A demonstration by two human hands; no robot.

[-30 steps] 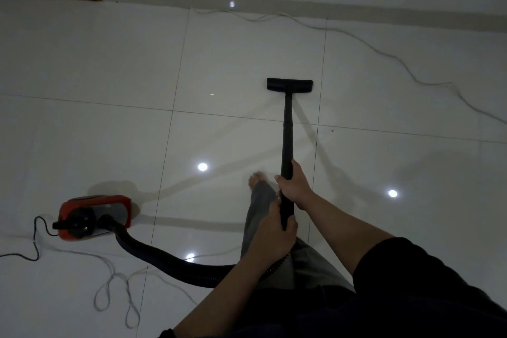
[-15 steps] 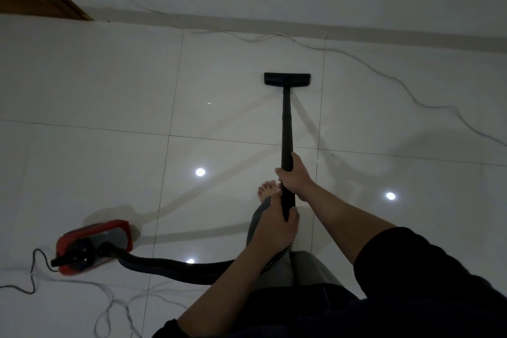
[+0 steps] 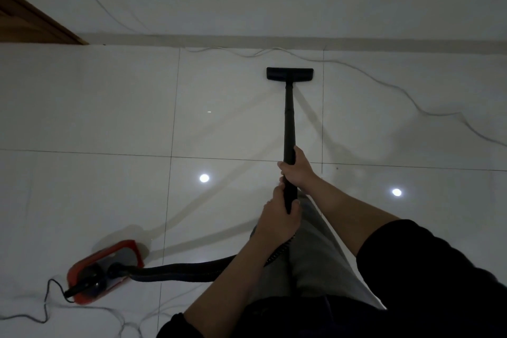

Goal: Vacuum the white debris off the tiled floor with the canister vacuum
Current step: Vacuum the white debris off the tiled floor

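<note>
A black vacuum wand [image 3: 289,123] runs away from me to a flat black floor head [image 3: 289,74] resting on the white tiled floor [image 3: 109,107] near the wall base. My right hand [image 3: 297,170] grips the wand higher up; my left hand [image 3: 278,218] grips its lower end. A black ribbed hose [image 3: 186,271] leads left to the red canister vacuum [image 3: 105,269] lying on the floor at lower left. No white debris shows clearly in this dim light.
A thin pale cable [image 3: 384,85] snakes along the wall base and off to the right. More cords [image 3: 46,307] loop on the floor beside the canister. A wooden door edge [image 3: 30,22] stands at upper left. My grey trouser leg [image 3: 315,255] is below the hands.
The floor head has slid forward, closer to the wall base and the cable. I have stepped forward, and the canister has trailed along with its hose pulled straighter.
</note>
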